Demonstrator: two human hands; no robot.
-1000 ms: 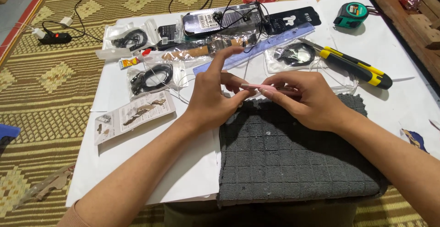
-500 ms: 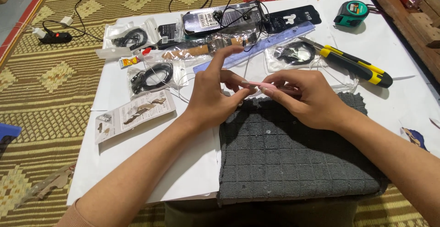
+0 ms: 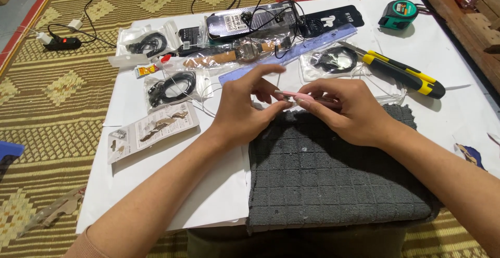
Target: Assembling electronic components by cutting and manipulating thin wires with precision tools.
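Both hands pinch a small pink piece

The left hand (image 3: 245, 112) and right hand (image 3: 349, 109) meet above the far edge of the grey towel (image 3: 333, 174), fingertips clamped together on a thin pink piece (image 3: 297, 96). A yellow-and-black utility knife (image 3: 401, 73) lies just beyond on the white surface (image 3: 458, 107), near bagged black cables (image 3: 169, 86)

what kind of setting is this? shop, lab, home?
Most likely a home floor-level work spot, not a shop or lab: a low white table stands on a woven mat, strewn with bagged cables, a utility knife and a tape measure.
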